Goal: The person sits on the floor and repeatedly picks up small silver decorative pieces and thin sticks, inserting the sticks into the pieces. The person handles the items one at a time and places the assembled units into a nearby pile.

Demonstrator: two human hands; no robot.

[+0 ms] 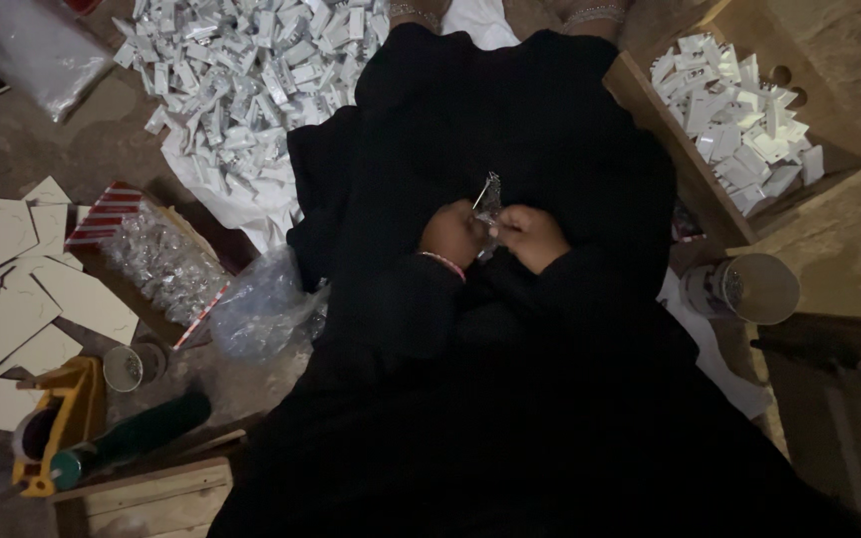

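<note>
Hands working a small part in the lap
Left hand (pixel 452 236) and right hand (pixel 530 235) both pinch a small silvery metal piece (pixel 489 202) over black cloth (pixel 510 110)

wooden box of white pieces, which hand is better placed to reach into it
Probably the right hand: the wooden box of small white pieces lies on its side, while the left hand would have to cross over. Both hands now pinch a small shiny metal piece.

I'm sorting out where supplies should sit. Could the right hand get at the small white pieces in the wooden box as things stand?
Probably yes. The wooden box is open-topped on the right hand's side, nothing covering the white pieces. But that hand is busy pinching a small metal item.
</note>
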